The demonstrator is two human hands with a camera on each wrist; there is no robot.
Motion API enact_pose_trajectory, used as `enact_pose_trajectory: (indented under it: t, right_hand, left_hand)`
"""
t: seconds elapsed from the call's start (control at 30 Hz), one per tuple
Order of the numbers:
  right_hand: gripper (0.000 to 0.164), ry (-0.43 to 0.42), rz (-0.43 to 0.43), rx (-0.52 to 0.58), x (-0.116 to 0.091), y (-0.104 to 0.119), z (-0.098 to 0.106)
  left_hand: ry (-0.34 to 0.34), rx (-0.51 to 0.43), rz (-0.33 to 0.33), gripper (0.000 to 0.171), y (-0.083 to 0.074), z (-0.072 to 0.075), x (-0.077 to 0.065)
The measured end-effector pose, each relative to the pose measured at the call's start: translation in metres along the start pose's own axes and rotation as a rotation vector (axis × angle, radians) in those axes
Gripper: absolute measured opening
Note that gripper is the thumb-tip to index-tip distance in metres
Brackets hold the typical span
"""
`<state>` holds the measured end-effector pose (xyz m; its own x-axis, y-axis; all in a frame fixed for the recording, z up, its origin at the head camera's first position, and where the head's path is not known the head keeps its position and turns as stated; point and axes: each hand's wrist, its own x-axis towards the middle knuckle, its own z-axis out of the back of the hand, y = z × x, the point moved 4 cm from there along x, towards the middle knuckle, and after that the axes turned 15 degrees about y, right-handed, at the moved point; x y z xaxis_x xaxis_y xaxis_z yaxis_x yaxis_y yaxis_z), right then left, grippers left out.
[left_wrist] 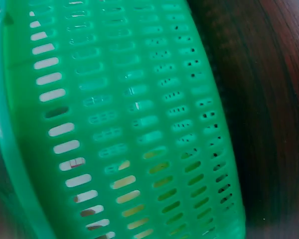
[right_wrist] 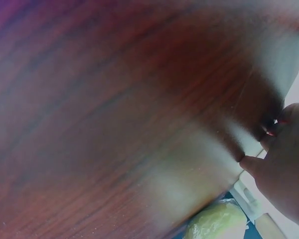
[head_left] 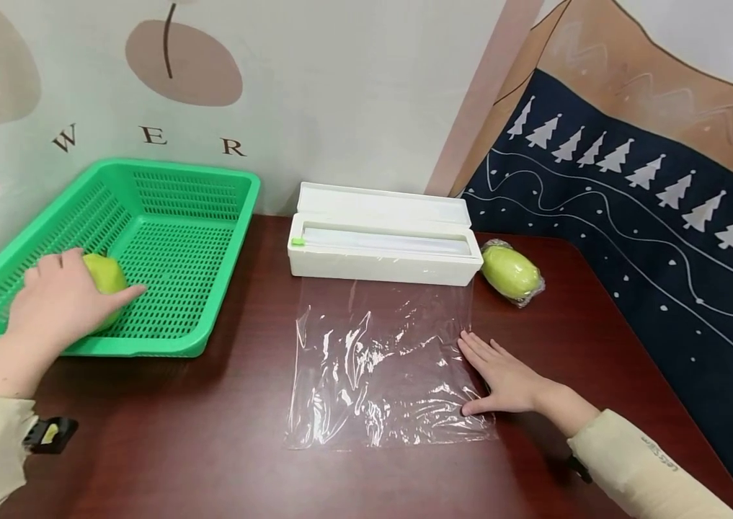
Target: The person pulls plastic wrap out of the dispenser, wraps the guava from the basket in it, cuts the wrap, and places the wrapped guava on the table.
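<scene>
In the head view my left hand (head_left: 58,295) reaches over the near-left rim of a green plastic basket (head_left: 228,267) and holds a yellow-green fruit (head_left: 105,275) inside it. The left wrist view shows mostly the slotted basket wall (left_wrist: 104,99), with yellow-green behind its lower slots. My right hand (head_left: 505,378) rests, fingers spread, on the right edge of a clear sheet of cling film (head_left: 385,367). That sheet lies on the table, running from a white cling film dispenser (head_left: 385,263) with its lid raised. In the right wrist view my right hand (right_wrist: 286,164) touches the surface at right.
A second yellow-green fruit (head_left: 510,272), wrapped in film, lies right of the dispenser. Behind the dark red wooden table (head_left: 223,440) hangs a printed cloth (head_left: 353,94). A navy cloth with white trees (head_left: 600,180) borders the right side.
</scene>
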<state>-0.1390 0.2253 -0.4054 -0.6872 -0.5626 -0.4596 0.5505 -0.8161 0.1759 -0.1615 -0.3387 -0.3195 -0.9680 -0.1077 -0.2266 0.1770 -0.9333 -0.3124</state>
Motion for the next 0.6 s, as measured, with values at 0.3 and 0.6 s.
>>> enact_pose_trajectory:
  t: [0.3,0.6]
  right_hand:
    - [0.108,-0.010,0.001,0.000,-0.001,-0.001,-0.002]
    - [0.108,-0.016,-0.001,0.010,-0.002,-0.001,-0.004]
  left_hand:
    - [0.105,0.002,0.076,0.096,0.023,-0.007,0.009]
    - [0.167,-0.125,0.024,0.093,0.033,-0.005,0.019]
